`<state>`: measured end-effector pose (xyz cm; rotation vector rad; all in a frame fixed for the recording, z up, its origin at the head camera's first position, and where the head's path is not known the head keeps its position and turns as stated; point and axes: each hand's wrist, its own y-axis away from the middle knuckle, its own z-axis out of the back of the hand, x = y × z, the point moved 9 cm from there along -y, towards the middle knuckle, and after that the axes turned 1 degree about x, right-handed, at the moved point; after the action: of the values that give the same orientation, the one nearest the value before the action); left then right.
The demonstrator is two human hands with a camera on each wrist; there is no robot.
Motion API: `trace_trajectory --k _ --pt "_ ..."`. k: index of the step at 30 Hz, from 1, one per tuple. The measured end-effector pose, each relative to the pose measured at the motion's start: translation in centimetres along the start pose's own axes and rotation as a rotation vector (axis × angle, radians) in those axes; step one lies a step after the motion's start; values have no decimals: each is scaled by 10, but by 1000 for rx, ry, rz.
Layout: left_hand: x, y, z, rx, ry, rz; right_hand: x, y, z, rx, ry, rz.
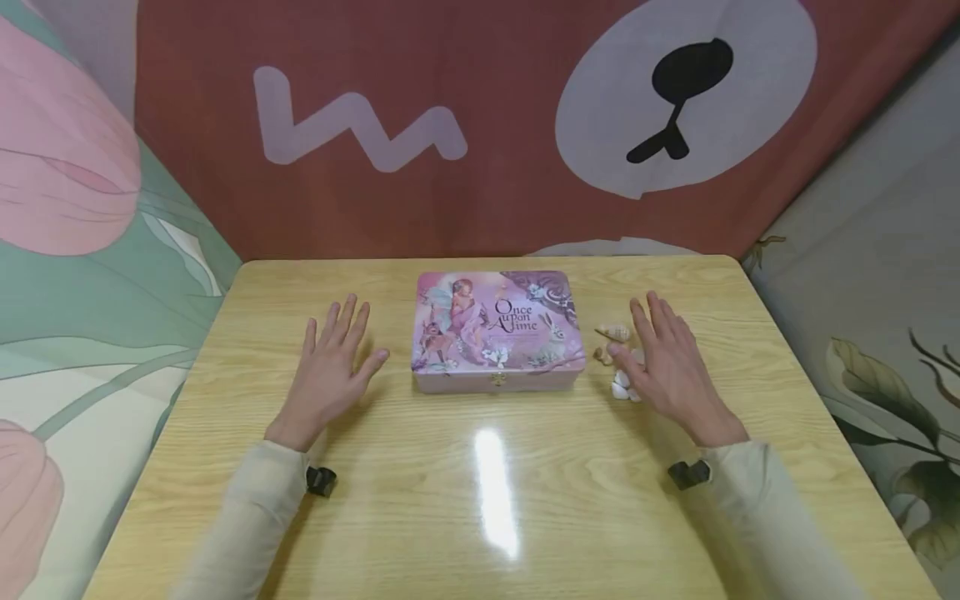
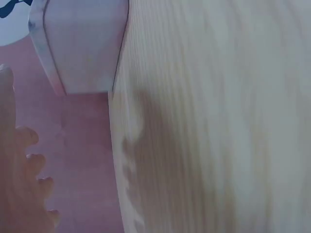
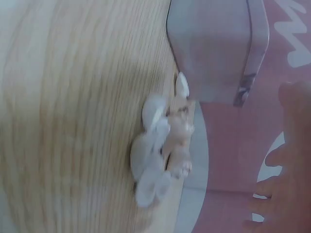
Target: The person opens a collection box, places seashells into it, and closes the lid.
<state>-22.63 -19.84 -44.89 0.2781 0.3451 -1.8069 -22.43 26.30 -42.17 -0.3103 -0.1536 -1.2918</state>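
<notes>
Box on a wood-grain table

We see the lidded box, printed with a fairy scene, standing toward the table's far edge with its clasp facing the viewer. To its left, the left hand hovers above the surface; to its right, the right hand hovers beside the shells, partly covering them in the head view. We note both hands well apart, their fingers extended. Behind hangs a reddish backdrop.

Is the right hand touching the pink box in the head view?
No, a strip of the table shows between the right hand and the pink box.
</notes>
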Motion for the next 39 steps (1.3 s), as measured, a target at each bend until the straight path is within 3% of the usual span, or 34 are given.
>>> trace_trajectory --k 6,13,17,22,27,34,39 --pt "-24 -1 -17 24 140 -27 17 3 -7 12 -50 27" --pt "-48 -8 -35 76 438 -21 33 2 -17 15 -73 54" --pt "-57 -11 -40 80 536 -3 37 1 -22 19 -81 54" --pt "-64 -14 -45 71 687 81 40 3 -28 33 -105 45" --pt "-71 -17 -49 2 868 168 45 9 -35 80 -197 31" --pt "-77 -18 -54 -53 936 225 49 13 -50 144 -448 -32" --pt "-78 -17 -55 -58 930 229 50 15 -55 153 -525 -103"
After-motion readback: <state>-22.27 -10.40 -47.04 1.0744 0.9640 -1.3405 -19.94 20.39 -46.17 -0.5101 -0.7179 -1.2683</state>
